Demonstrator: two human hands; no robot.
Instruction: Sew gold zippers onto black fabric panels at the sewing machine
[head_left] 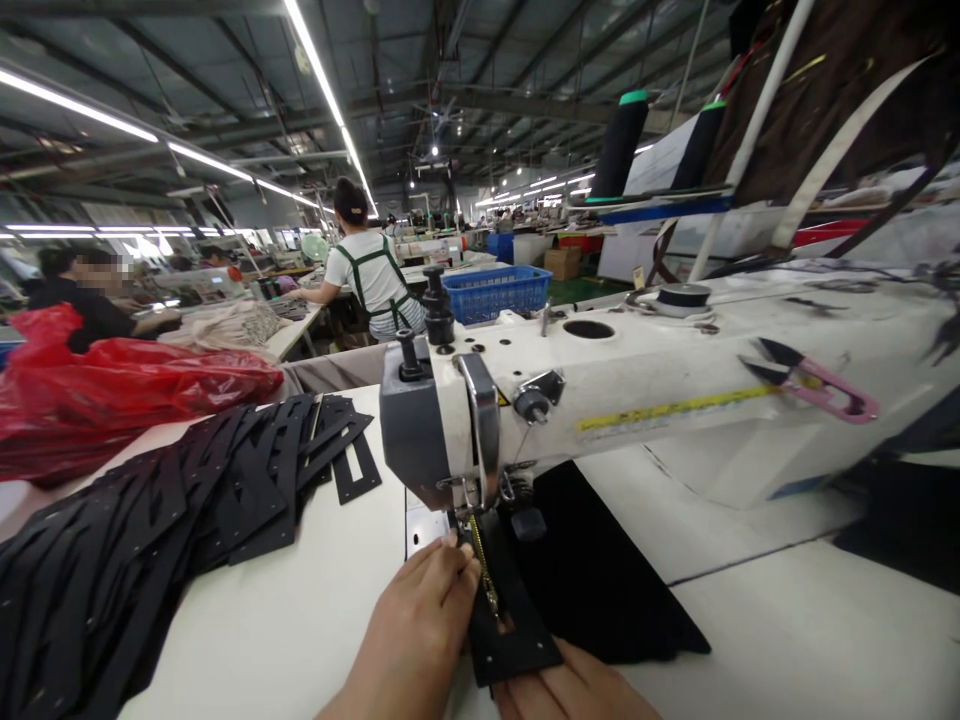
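A white sewing machine (675,370) stands over the worktop. Under its presser foot lies a black strip (517,625) with a gold zipper (486,575) along it. My left hand (431,610) is at the strip's left edge beside the needle area, fingers bent and pressed together on it. My right hand (566,690) holds the near end of the strip from below and right, its fingers partly hidden under it. A larger black fabric piece (600,580) lies flat to the right, partly behind the strip.
Many black cut pieces (187,500) are heaped at the left, beside a red plastic bag (135,380). Pink snips (829,390) rest on the machine arm. Thread cones (619,145) stand at upper right. Beyond are a blue basket (499,292) and a person (371,265) facing away.
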